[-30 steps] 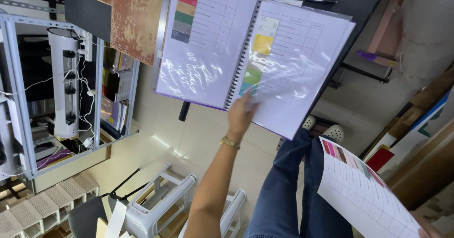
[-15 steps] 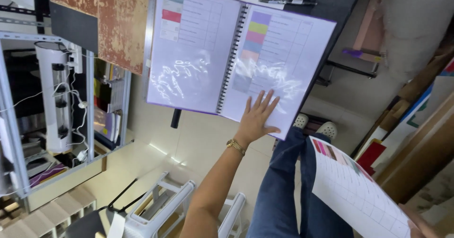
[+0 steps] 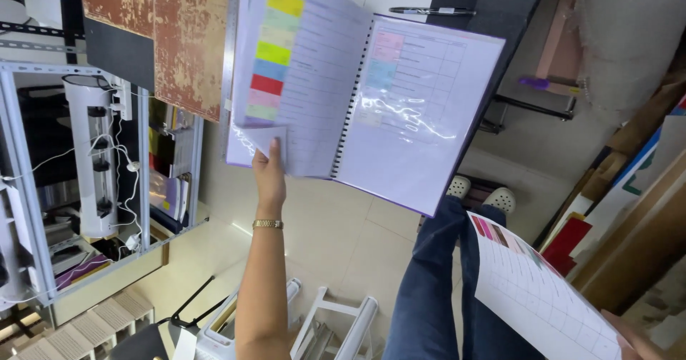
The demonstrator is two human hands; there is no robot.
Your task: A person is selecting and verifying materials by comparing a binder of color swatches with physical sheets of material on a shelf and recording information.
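The person's left hand [image 3: 269,165] reaches up to a purple spiral-bound display book of clear plastic sleeves [image 3: 400,117], which lies open on the edge of a dark bench [image 3: 493,17]; its grip is pinched shut on the lower corner of one clear sleeve page [image 3: 296,81], lifting that corner so it curls. The page carries a column of coloured swatches beside printed rows. A gold metal watch band [image 3: 267,224] sits on that wrist. At the lower right, the right hand [image 3: 639,342] shows only in part at the edge of view, its fingers closed on a loose white sheet printed with a grid and coloured squares [image 3: 536,288], held above blue-jeaned legs [image 3: 443,281]. A black pen [image 3: 432,10] lies on the bench beyond the book. A grey metal shelving rack [image 3: 78,188] stands to the left.
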